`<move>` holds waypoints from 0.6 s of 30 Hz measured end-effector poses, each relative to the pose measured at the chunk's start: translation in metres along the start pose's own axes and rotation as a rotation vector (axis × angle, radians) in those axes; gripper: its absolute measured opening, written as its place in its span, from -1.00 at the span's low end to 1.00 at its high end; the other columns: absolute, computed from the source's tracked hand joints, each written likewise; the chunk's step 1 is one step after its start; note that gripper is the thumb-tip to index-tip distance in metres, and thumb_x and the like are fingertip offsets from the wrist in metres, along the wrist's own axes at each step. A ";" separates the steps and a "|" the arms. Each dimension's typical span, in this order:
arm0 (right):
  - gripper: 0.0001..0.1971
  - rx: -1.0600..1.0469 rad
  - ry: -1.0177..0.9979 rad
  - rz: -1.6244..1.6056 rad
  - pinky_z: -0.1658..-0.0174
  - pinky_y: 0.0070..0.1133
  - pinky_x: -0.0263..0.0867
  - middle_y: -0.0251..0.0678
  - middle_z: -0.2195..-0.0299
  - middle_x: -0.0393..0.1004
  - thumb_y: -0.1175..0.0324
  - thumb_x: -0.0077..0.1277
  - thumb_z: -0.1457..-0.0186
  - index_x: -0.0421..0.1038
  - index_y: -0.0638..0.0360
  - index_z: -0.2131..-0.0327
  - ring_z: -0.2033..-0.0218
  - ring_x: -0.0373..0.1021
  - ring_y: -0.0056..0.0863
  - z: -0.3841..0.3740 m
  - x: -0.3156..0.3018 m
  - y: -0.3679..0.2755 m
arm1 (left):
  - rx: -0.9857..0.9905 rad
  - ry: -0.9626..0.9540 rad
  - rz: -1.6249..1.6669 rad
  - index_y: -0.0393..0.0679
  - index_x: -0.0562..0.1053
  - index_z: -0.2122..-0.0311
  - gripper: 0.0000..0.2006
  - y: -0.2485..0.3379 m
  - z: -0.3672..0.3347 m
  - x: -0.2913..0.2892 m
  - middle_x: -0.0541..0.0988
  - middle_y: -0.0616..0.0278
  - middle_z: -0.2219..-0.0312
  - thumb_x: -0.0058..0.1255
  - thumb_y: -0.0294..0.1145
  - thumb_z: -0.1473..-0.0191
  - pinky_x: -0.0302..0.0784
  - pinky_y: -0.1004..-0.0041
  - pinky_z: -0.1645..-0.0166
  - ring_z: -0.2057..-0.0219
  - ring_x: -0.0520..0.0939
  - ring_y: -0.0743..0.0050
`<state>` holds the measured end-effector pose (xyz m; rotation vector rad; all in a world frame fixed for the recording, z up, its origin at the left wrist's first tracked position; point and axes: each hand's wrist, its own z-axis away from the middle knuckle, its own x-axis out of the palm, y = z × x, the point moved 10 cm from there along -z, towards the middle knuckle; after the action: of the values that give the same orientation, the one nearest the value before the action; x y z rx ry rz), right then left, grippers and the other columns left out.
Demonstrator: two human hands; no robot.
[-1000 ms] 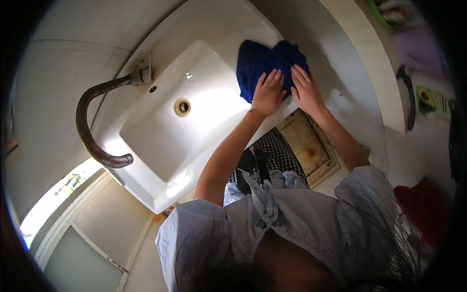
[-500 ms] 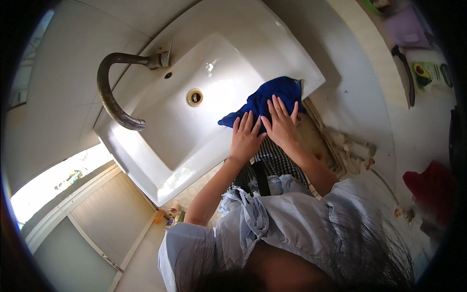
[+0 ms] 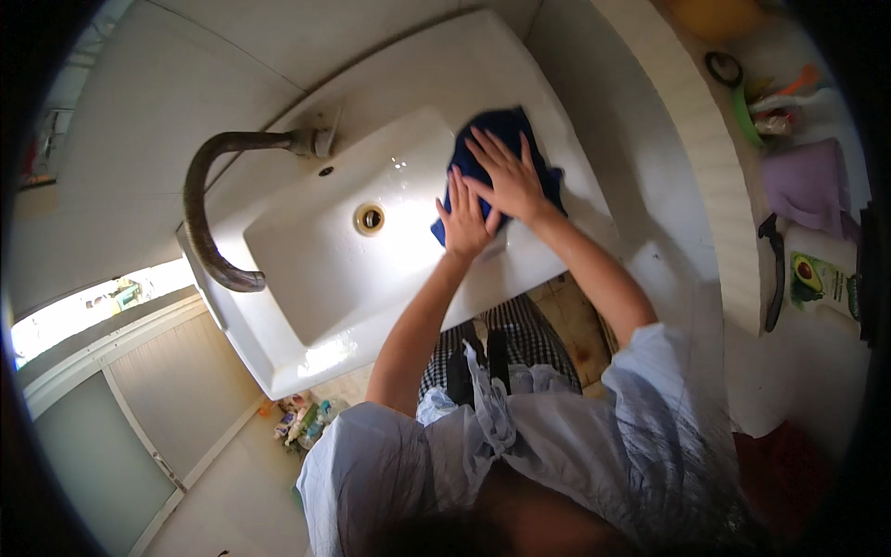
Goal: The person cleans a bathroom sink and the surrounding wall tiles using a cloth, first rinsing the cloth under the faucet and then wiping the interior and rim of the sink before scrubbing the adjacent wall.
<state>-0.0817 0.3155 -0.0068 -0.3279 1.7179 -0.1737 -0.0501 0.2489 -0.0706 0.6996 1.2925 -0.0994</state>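
Left hand (image 3: 468,219), right hand (image 3: 510,182): both outstretched flat, clamped on nothing, laid upon blue cloth (image 3: 510,123) at the right side of the sink (image 3: 561,125); flat contact presumably spreads pressure across it.

Legible txt: none. Green-and-white pkt (image 3: 829,278), RH side of view: bears avocado pic (image 3: 807,271), cut side out, at LH part of face; other marks too small to read. Multicolored items (image 3: 302,423) on floor (image 3: 241,483), lower LH side of view: surface detail too small; can't tell if lettered.
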 end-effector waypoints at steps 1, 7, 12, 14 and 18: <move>-0.40 -0.036 -0.005 -0.006 -0.13 -0.18 -0.33 -0.42 -0.11 -0.02 -0.01 -0.13 0.07 0.07 -0.02 -0.05 -0.12 -0.06 -0.53 -0.025 0.000 0.002 | -0.011 0.079 0.126 -0.42 -0.15 -0.09 -0.21 -0.011 -0.018 -0.011 -0.24 -0.19 -0.11 -0.30 0.08 0.03 -0.13 -0.13 -0.05 -0.16 -0.21 -0.01; -0.53 -0.081 0.092 0.107 -0.14 -0.28 -0.28 -0.52 -0.06 0.09 0.17 -0.09 0.06 0.17 -0.09 0.01 -0.06 0.07 -0.60 -0.008 -0.025 0.030 | 0.049 0.149 0.211 -0.07 -0.11 -0.14 -0.19 0.022 -0.021 -0.029 -0.24 -0.27 -0.09 -0.07 0.08 0.14 -0.01 -0.27 0.08 -0.12 -0.23 -0.28; -0.52 0.057 0.078 0.272 -0.11 -0.26 -0.20 -0.47 -0.05 0.11 0.28 -0.08 0.09 0.16 -0.03 0.01 -0.05 0.08 -0.58 0.055 -0.052 0.067 | 0.293 -0.166 -0.164 0.00 -0.10 -0.15 -0.05 0.100 -0.011 -0.014 -0.20 0.00 -0.14 -0.11 0.31 0.31 -0.23 -0.29 0.01 -0.17 -0.26 0.02; -0.52 0.089 0.069 0.360 -0.09 -0.29 -0.12 -0.44 -0.05 0.11 0.30 -0.09 0.09 0.15 0.00 0.01 -0.05 0.09 -0.53 0.085 -0.064 0.065 | 0.430 -0.071 -0.267 -0.03 -0.05 -0.14 -0.13 0.122 0.006 0.004 -0.14 0.06 -0.14 -0.11 0.23 0.25 -0.29 -0.23 -0.03 -0.17 -0.21 0.09; -0.58 0.568 0.125 -0.046 0.11 -0.35 0.16 -0.03 0.10 0.21 0.38 -0.22 -0.02 0.09 0.26 0.02 0.10 0.18 -0.13 0.174 -0.078 0.118 | 0.580 -0.168 -0.146 -0.03 0.02 -0.11 -0.26 0.186 0.038 0.017 -0.07 0.15 -0.13 -0.06 0.03 0.17 -0.17 -0.15 -0.06 -0.16 -0.11 0.15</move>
<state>0.0866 0.4635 0.0005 0.0667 1.7028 -0.7110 0.0697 0.3811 -0.0042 1.0620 1.1542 -0.6580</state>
